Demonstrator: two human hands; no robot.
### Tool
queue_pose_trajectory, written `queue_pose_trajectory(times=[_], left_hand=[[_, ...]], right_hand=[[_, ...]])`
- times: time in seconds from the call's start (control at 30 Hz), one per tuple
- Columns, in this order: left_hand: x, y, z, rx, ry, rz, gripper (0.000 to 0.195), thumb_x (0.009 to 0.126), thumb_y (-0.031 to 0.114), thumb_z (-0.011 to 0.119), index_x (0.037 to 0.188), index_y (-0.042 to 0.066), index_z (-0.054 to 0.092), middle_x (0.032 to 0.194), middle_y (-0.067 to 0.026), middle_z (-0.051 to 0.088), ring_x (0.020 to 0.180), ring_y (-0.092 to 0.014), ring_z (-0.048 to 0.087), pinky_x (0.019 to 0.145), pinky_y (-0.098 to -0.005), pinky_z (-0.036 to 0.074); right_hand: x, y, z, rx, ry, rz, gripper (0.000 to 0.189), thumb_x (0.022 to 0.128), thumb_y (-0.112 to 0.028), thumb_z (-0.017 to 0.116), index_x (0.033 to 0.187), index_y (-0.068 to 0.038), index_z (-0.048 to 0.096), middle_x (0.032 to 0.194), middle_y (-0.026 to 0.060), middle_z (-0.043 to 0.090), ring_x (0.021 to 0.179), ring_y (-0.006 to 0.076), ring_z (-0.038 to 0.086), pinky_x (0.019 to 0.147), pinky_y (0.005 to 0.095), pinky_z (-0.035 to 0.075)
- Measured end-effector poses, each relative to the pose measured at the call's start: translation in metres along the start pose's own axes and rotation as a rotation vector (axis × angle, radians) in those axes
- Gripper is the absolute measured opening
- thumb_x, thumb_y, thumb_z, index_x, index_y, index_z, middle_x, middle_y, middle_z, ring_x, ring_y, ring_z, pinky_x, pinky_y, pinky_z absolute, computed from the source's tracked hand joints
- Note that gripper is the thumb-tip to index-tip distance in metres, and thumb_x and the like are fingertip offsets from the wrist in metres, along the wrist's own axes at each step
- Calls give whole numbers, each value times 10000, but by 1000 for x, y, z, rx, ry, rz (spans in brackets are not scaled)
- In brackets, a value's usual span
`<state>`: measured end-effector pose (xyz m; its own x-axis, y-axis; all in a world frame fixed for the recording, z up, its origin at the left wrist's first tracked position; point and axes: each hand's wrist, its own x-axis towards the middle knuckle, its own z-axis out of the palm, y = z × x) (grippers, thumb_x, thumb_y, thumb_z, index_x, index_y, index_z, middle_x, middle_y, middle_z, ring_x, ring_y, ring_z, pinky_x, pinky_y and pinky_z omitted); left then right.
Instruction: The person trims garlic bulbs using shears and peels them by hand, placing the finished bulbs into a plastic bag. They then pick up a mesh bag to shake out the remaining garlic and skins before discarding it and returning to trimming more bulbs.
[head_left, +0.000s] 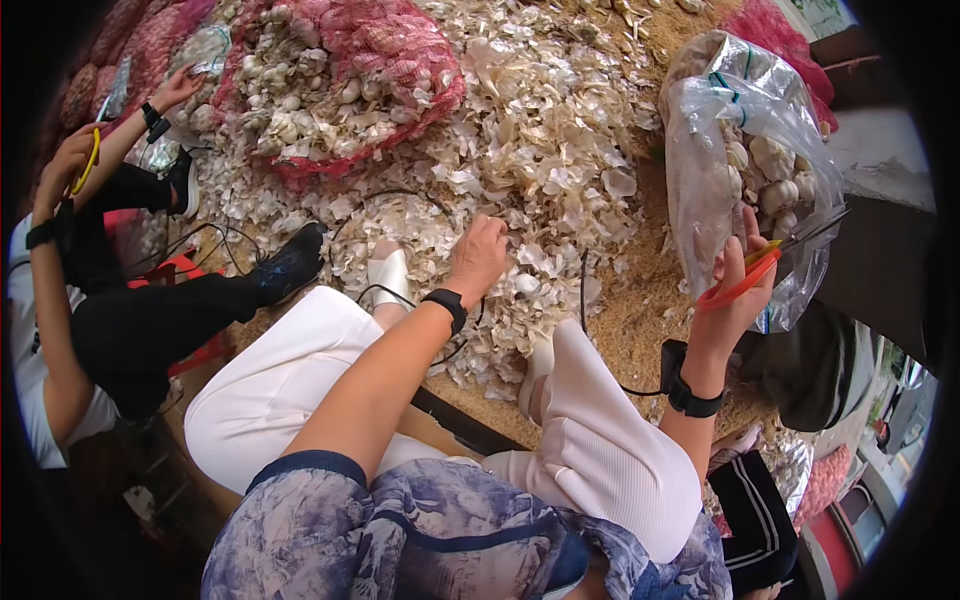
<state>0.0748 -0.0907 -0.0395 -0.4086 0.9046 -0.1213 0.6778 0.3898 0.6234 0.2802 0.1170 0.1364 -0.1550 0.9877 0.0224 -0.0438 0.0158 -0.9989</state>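
Note:
My left hand (478, 253) hovers over a thick layer of papery garlic skins (555, 172), back up and fingers curled downward. Whether anything is inside those fingers is hidden. My right hand (724, 319) is raised at the mouth of a clear plastic bag (694, 180) and holds scissors (739, 279) with orange and yellow handles. Their metal blades point up and to the right across the bag's opening. Several whole garlic bulbs (778, 196) lie within the bag. Ahead and to the left, a red mesh sack (442, 97) is spread open around a heap of garlic bulbs (292, 124).
On the left sits another person (56, 322), holding yellow-handled scissors (88, 161). Black cables (583, 285) run among the skins near my feet. Filled mesh sacks (146, 45) stand at the far left. A dark bag (817, 375) and another person's leg (757, 517) are on the right.

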Motion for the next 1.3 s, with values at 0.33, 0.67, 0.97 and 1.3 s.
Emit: queue_pose_trajectory(times=[0.33,0.67,0.97,1.3], left_hand=[[20,-56,7,-184,90,-519,299,824,49,647,1107,9,556,921,-125,663,830,-293,643,748,-373,501],[-5,-72,-33,-733,108,-711,237,859,174,679,1049,50,611,858,-52,653,708,-124,645,582,-272,515],[-5,-34,-33,-62,32,-581,359,832,288,643,1144,111,627,934,-185,688,873,-335,656,778,-420,501],[-9,-74,-60,-245,43,-807,372,827,110,540,1196,72,568,703,-89,655,593,-178,658,590,-327,514]], right_hand=[[-8,-1,6,-72,-7,-27,218,881,-45,629,1058,-48,502,1317,148,561,750,29,489,737,182,457],[10,6,0,0,11,147,220,885,-70,641,1081,-18,556,1196,117,621,738,55,562,602,172,420],[17,3,-15,64,66,160,260,858,-22,663,1077,-14,523,1307,192,553,786,109,620,626,192,456],[-48,11,23,-99,-227,-164,286,837,70,604,1063,-55,480,1132,134,615,724,40,461,709,199,423]])
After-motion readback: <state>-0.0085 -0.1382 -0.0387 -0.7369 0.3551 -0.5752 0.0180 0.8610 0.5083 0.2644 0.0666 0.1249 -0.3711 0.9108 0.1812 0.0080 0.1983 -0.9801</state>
